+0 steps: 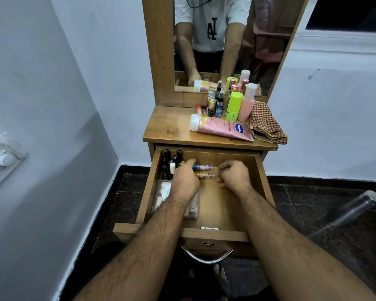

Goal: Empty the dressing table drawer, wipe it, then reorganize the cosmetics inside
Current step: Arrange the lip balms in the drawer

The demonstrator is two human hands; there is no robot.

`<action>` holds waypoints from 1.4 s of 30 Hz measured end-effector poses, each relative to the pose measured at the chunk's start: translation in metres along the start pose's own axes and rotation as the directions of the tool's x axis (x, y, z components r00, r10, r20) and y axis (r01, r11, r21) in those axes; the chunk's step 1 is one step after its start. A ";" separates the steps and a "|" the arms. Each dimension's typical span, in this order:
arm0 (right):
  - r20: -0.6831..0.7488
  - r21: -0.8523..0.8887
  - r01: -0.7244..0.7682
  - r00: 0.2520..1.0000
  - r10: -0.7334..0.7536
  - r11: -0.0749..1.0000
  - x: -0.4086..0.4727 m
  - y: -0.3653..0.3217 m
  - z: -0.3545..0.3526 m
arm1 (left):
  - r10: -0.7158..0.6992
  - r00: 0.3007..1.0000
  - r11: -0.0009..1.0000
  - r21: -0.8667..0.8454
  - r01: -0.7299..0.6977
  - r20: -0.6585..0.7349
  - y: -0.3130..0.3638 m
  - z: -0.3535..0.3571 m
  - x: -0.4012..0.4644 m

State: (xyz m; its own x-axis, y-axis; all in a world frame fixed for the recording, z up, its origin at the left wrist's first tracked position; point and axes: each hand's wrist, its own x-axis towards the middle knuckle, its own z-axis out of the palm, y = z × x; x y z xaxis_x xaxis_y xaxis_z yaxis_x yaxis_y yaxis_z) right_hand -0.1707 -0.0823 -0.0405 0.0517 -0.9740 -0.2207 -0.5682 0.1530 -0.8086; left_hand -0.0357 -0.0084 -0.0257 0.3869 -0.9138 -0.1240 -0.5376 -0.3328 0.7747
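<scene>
Mid-frame, my left hand [186,181] grips a lip balm [203,166] inside the open drawer [262,170]; my right hand [233,175] curls beside another. Refilling seems under way; bottles [233,106] wait on top.

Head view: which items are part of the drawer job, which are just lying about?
Job: drawer; two small tubes between left hand and right hand; dark bottles; clear box; pink tube, green bottle, checked cloth on top.
Lying about: wall switch; metal bottle on floor.
</scene>
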 end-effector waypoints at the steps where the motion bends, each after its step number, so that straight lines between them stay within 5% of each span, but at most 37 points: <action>1: 0.007 0.013 -0.004 1.000 0.004 1.000 -0.001 -0.001 -0.001 | 0.011 1.000 1.000 0.017 -0.011 -0.007 0.000 0.000 -0.001; 6: 0.081 0.020 -0.070 0.994 0.068 0.997 -0.009 -0.001 0.005 | 0.044 0.999 0.994 0.098 -0.044 0.005 0.001 0.003 -0.004; 14: 0.054 0.262 -0.131 0.991 0.121 0.956 -0.009 -0.001 0.008 | 0.056 0.987 0.998 -0.024 -0.053 0.148 0.002 0.000 -0.001; 17: 0.030 0.372 -0.146 0.989 0.145 0.917 -0.009 -0.003 0.005 | 0.086 0.994 0.996 -0.022 -0.085 0.069 0.003 0.001 0.002; 20: 0.046 0.311 -0.149 0.989 0.142 0.939 -0.007 -0.001 0.006 | 0.126 0.991 0.989 0.087 -0.123 -0.037 0.005 0.003 0.001; 27: 0.149 0.299 -0.153 0.983 0.112 0.942 -0.009 -0.005 0.015 | 0.120 0.984 0.926 0.343 -0.160 0.134 0.005 0.012 0.004; 42: 0.149 0.239 -0.150 0.982 0.117 0.959 -0.016 -0.009 0.005 | 0.129 0.982 0.925 0.341 -0.170 0.141 0.002 0.010 0.001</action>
State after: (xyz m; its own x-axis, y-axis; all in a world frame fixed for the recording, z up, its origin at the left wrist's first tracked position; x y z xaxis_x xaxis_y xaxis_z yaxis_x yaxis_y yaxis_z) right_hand -0.1621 -0.0674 -0.0322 0.1066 -0.9136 -0.3924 -0.3562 0.3334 -0.8729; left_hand -0.0438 -0.0122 -0.0300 0.2051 -0.9726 -0.1091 -0.8181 -0.2316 0.5264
